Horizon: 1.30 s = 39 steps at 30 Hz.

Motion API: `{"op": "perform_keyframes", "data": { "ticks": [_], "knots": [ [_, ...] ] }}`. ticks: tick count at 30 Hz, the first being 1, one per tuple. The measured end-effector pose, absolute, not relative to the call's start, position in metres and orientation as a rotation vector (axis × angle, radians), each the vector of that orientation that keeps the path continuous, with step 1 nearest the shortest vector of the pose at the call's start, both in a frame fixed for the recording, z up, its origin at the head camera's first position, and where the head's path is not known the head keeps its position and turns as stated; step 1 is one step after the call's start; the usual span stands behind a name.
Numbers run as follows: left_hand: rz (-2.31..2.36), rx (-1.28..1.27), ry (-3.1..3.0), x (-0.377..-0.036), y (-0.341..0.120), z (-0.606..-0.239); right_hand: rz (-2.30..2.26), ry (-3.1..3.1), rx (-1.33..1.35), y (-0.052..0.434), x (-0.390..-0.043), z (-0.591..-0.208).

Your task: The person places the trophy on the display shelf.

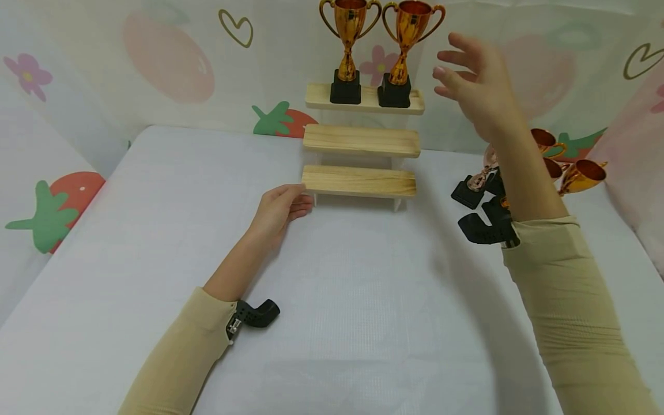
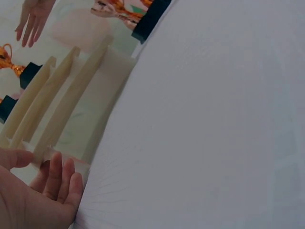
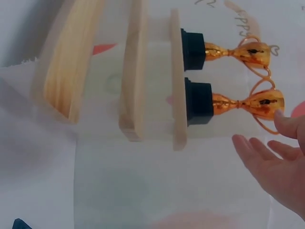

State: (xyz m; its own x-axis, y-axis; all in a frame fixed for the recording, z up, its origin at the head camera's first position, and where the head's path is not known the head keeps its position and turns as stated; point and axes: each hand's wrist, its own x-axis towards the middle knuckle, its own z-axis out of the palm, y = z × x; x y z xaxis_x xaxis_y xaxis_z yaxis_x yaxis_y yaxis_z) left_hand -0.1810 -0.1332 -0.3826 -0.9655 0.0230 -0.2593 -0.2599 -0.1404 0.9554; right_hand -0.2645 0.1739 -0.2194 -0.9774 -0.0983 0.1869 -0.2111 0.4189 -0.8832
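Sleeved arms reach out: left hand (image 1: pixel 280 206) steadies the stepped wooden shelf (image 1: pixel 360 180); right hand (image 1: pixel 474 86), open and empty, hovers beside two placed trophies (image 1: pixel 376 52). More trophies (image 1: pixel 562 164) wait behind it.

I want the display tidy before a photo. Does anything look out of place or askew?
Yes. Two trophies stand upright on the top shelf, but several more trophies lie tipped in a heap on the table to the right of the stand. The middle shelf and bottom shelf are bare.
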Motion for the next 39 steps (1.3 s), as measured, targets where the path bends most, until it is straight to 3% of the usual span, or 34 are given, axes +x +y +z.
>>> {"op": "perform_keyframes", "data": {
  "ticks": [39],
  "knots": [
    [2.228, -0.281, 1.924, -0.181, -0.132, -0.383, 1.460, -2.505, 0.257, 0.196, -0.213, -0.272]
  ]
}}
